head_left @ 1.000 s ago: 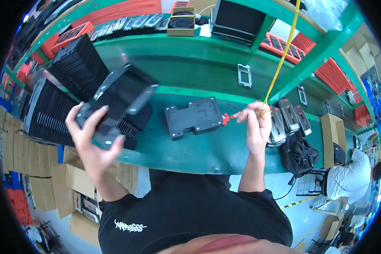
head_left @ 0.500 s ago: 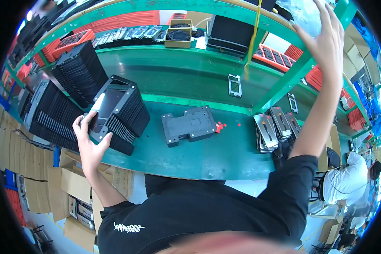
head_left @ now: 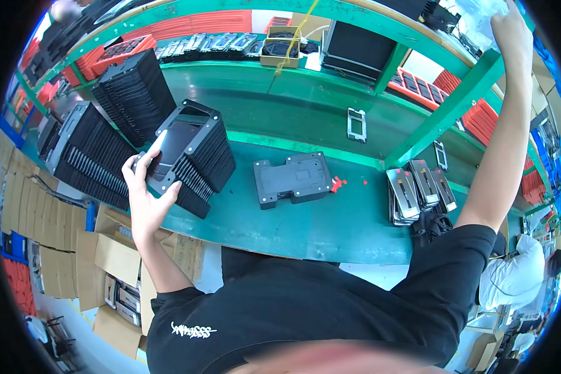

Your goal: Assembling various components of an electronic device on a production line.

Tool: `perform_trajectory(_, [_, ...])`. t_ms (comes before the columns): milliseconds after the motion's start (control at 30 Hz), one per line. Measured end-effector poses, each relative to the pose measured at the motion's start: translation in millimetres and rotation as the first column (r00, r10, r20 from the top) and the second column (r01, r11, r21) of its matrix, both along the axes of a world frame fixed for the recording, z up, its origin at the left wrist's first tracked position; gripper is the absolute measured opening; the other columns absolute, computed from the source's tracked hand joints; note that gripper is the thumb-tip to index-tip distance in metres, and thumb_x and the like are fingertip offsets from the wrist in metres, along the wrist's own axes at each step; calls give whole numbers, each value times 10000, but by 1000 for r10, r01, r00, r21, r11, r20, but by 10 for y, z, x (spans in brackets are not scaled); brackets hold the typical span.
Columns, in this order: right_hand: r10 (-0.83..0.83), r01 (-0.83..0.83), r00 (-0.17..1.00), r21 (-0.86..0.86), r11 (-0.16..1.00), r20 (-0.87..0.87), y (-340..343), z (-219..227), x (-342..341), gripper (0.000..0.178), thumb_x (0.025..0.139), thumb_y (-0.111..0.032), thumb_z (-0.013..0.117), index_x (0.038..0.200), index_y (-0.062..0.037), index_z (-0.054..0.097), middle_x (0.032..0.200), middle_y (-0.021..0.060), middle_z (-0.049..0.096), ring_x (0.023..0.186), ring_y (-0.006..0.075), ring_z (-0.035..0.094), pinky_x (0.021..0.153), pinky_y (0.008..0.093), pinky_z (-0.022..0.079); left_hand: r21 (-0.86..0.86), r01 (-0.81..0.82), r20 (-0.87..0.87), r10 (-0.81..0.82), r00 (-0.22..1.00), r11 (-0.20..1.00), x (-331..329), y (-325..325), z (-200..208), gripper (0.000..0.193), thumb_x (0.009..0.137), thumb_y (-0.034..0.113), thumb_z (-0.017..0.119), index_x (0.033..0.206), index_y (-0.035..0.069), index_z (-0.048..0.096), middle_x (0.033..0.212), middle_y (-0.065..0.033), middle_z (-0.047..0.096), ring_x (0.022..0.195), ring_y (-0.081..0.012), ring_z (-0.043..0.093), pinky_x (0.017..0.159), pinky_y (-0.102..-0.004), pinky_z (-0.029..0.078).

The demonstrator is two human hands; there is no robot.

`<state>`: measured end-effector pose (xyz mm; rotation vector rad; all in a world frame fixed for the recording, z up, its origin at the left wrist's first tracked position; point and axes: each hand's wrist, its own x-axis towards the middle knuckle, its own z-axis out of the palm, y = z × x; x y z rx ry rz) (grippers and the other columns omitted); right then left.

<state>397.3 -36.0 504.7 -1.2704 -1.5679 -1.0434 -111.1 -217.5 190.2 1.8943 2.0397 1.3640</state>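
The left hand [head_left: 148, 201] clasps a stack of black, rectangular frames [head_left: 210, 149] by its near end; the right hand [head_left: 511, 34], high, well apart, I can't read.

The stacked frames [head_left: 215, 156] look like matt black plastic, the panel [head_left: 176, 142] on top smooth and glossy. The fixture block [head_left: 302, 177] is dull dark plastic with shiny corner studs [head_left: 321, 154]. The benchtop [head_left: 262, 230] has a smooth sheen; the crumpled bag [head_left: 477, 14], half cut off, is probably clear plastic; the open carton [head_left: 115, 257] is matt cardboard.

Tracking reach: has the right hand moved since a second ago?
Yes, the right hand rose rightward along the green shelf post, from near its foot to its upper end.
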Motion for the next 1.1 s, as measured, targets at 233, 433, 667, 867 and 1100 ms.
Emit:
perform_trajectory(233, [10, 1, 998, 197, 980, -56, -210, -683, 353, 531, 845, -171, 690, 1367, -140, 605, 1266, 146, 675, 1118, 329, 668, 986, 418, 504, -142, 55, -118, -72, 990, 988, 28, -67, 315, 765, 678, 243, 834, 1397, 179, 580, 1500, -236, 360, 1335, -394, 473, 1095, -455, 408])
perform_trajectory(433, [283, -198, 950, 446, 873, -132, -248, -1156, 536, 536, 791, 30, 598, 1326, 3, 600, 1246, 165, 668, 1129, 269, 662, 999, 377, 500, 174, 87, -233, -45, 972, 981, 417, 27, 628, 723, 722, 320, 814, 1379, 109, 599, 1513, -258, 393, 1346, -411, 474, 1108, -496, 389])
perform_trajectory(667, [581, -394, 801, 604, 693, -144, -324, -1674, 373, 470, 826, 120, 573, 1293, 67, 560, 1264, 201, 630, 1137, 288, 652, 1018, 389, 517, 501, 399, -144, -381, 913, 768, 873, 189, 635, 606, 745, 352, 788, 1241, 24, 673, 1423, -250, 512, 1335, -419, 493, 1113, -528, 373])
perform_trajectory(867, [769, -430, 563, 688, 585, -303, -214, -1562, 544, 459, 851, 159, 571, 1293, 55, 508, 1251, 203, 619, 1130, 287, 654, 949, 387, 585, 415, 501, -201, -461, 864, 760, 966, 260, 570, 538, 820, 354, 736, 1235, 22, 649, 1414, -270, 505, 1364, -405, 475, 1142, -511, 347])
perform_trajectory(1100, [880, -628, 468, 671, 394, -78, -67, -647, 855, 449, 835, 191, 568, 1262, 63, 507, 1186, 193, 635, 1085, 296, 670, 871, 385, 626, 450, 536, -140, -536, 833, 715, 1069, 304, 564, 501, 752, 260, 789, 1187, 30, 698, 1365, -258, 543, 1328, -414, 507, 1112, -517, 399])
